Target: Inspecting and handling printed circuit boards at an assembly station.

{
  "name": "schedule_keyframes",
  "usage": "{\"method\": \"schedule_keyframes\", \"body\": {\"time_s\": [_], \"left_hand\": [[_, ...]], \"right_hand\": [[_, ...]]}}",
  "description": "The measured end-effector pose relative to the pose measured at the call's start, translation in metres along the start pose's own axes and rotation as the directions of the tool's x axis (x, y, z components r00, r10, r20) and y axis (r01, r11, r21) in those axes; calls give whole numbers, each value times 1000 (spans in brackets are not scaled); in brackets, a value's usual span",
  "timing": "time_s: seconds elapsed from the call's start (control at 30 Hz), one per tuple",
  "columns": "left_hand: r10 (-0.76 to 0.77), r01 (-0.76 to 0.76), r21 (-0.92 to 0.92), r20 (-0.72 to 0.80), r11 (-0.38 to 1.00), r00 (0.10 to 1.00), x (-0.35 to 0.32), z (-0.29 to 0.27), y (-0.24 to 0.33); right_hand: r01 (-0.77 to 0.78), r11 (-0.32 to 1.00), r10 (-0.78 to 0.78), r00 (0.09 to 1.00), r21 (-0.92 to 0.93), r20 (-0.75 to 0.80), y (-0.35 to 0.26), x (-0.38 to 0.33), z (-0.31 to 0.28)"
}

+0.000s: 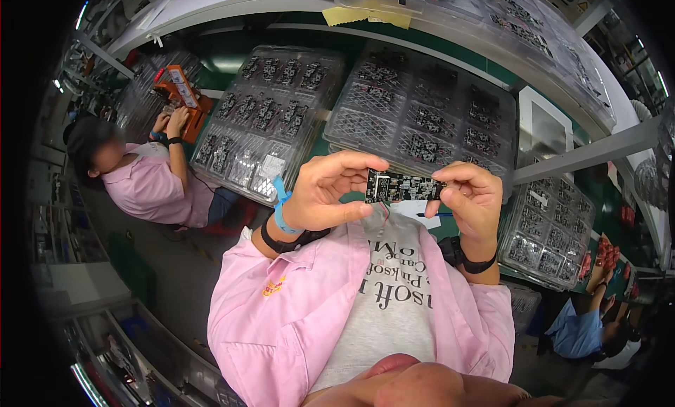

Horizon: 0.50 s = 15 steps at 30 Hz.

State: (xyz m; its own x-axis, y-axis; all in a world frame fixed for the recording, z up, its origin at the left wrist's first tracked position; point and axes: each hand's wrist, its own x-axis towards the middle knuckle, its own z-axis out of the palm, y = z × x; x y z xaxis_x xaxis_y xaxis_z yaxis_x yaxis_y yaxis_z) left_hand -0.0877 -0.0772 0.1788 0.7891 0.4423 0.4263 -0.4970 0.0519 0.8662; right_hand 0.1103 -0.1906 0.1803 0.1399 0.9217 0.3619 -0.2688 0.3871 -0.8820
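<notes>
A small black circuit board (pixel 403 187) with white and metallic parts is held up level before my chest. My left hand (pixel 325 190) pinches its left end between thumb and fingers. At the board's right end, my right hand (pixel 472 197) grips the edge with thumb and fingertips. A thin wire hangs below the board near its left half. Below the board, a white paper (pixel 416 214) lies on the green table with a blue pen (pixel 443 214) across it.
Clear plastic trays of circuit boards stand beyond my hands (pixel 422 101), at left (pixel 271 108) and at right (pixel 552 224). A shelf edge (pixel 450 38) runs above them. One co-worker (pixel 151 168) sits at left by an orange fixture (pixel 195 105); another (pixel 587 326) works at lower right.
</notes>
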Motion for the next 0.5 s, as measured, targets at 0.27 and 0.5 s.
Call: {"method": "schedule_keyframes", "body": {"time_s": [0.27, 0.5], "left_hand": [[48, -48, 48, 8, 998, 999, -4, -2, -1], [99, -102, 187, 29, 977, 995, -4, -1, 4]], "right_hand": [[-26, 1000, 26, 999, 8, 32, 2, 0, 3], [-27, 992, 24, 999, -119, -30, 12, 0, 9]]}}
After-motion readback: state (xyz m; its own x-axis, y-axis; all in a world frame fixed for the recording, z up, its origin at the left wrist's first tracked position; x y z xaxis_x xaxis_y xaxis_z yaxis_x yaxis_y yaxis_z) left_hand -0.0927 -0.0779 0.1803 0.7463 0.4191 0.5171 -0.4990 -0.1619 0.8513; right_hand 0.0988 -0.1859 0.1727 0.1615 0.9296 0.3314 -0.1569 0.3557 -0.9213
